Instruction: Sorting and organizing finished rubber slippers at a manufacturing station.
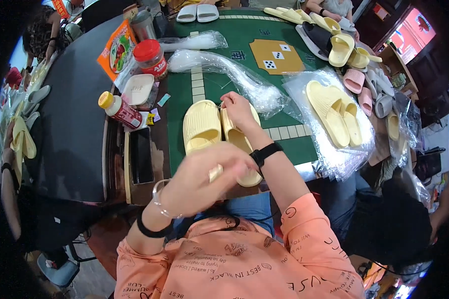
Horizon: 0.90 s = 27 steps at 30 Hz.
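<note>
A pair of pale yellow slippers lies side by side at the table's near edge: the left slipper (202, 122) and the right slipper (247, 175). My right hand (238, 113) rests over the far end of the right slipper. Its fingertips are pinched together near the gap between the two; what they grip is too small to make out. Above the near end of the pair hovers my left hand (209, 174), smeared by motion. It hides much of the slippers' near part, and its fingers are too blurred to read.
Another yellow slipper pair (334, 112) lies on stacked clear plastic bags (344, 154) at right. Bundled clear plastic (254, 87) lies beyond my hands. At left stand a red-lidded jar (149, 59), a yellow-capped bottle (119, 110) and a phone (141, 155). More slippers (341, 50) sit far right.
</note>
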{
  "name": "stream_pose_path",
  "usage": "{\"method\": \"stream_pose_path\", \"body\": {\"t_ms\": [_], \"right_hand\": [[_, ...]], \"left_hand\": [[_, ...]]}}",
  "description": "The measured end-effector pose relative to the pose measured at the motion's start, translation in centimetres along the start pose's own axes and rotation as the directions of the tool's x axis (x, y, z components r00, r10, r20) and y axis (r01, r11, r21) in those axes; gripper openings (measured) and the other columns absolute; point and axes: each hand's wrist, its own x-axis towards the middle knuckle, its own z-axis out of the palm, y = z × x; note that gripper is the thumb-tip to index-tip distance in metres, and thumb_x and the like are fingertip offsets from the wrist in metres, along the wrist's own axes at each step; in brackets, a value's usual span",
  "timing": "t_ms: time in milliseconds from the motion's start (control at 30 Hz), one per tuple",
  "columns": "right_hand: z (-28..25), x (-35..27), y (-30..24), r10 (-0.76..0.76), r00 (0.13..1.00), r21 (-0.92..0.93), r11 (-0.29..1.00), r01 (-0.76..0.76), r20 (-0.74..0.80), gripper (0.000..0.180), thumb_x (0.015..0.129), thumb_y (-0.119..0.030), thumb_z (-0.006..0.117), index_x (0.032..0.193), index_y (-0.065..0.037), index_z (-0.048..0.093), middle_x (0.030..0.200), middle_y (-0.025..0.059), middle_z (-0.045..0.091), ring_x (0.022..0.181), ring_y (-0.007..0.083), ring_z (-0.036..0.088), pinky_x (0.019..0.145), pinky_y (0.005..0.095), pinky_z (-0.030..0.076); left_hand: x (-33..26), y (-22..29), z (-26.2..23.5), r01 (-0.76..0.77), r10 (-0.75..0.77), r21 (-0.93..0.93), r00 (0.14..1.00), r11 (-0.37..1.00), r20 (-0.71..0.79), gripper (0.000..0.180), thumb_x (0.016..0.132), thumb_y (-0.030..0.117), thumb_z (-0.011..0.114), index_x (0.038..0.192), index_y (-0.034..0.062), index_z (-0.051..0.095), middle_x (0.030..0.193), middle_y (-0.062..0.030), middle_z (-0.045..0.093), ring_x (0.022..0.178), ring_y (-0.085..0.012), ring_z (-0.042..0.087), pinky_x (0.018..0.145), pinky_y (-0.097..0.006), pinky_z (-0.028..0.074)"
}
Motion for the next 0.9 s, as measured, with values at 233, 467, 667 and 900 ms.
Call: {"method": "stream_pose_path", "body": {"t_ms": [233, 467, 667, 900], "right_hand": [[0.4, 0.0, 0.2, -0.033, 0.999, -0.044, 0.999, 0.032, -0.005, 0.017, 0.081, -0.014, 0.048, 0.087, -0.002, 0.059, 0.069, 0.0098, 0.061, 0.066, 0.0183, 0.059, 0.062, 0.0289, 0.045], [0.3, -0.1, -0.1, 0.012, 1.000, 0.005, 1.000, -0.012, 0.002, 0.017, 0.081, -0.016, 0.047, 0.085, -0.003, 0.058, 0.079, 0.0178, 0.060, 0.076, 0.0332, 0.058, 0.067, 0.0382, 0.045], [-1.3, 0.3, -1.5, -0.089, 0.986, 0.208, 0.971, 0.116, -0.139, 0.018, 0.078, -0.014, 0.056, 0.091, -0.001, 0.056, 0.082, 0.0093, 0.060, 0.075, 0.0170, 0.057, 0.068, 0.0288, 0.045], [-5.7, -7.6, -6.5, -0.241, 0.889, -0.266, 0.894, 0.360, 0.390, 0.019, 0.078, -0.011, 0.049, 0.092, -0.002, 0.059, 0.088, 0.0176, 0.059, 0.086, 0.0328, 0.056, 0.073, 0.0388, 0.044]], "left_hand": [[-1.6, -10.0, 1.7, 0.155, -0.089, 0.741, 0.988, 0.654, -0.129, 0.040, 0.070, 0.020, 0.066, 0.104, 0.0053, 0.051, 0.072, -0.0121, 0.056, 0.068, -0.0289, 0.055, 0.060, -0.037, 0.043], [-0.3, -13.2, 3.5, 0.116, -0.062, 0.862, 0.993, 0.493, -0.099, 0.024, 0.066, 0.016, 0.067, 0.087, 0.0074, 0.060, 0.075, -0.0096, 0.054, 0.069, -0.0273, 0.055, 0.063, -0.036, 0.043], [0.5, -12.3, 3.6, 0.057, 0.091, 0.727, 0.983, 0.685, -0.163, 0.004, 0.068, 0.009, 0.063, 0.070, 0.0056, 0.062, 0.079, -0.0085, 0.055, 0.071, -0.0278, 0.055, 0.061, -0.036, 0.044], [0.9, -10.5, 2.1, 0.118, 0.008, 0.760, 0.987, 0.639, -0.159, 0.010, 0.074, 0.012, 0.059, 0.074, 0.0024, 0.061, 0.070, -0.0148, 0.057, 0.065, -0.0316, 0.056, 0.056, -0.038, 0.044]]}}
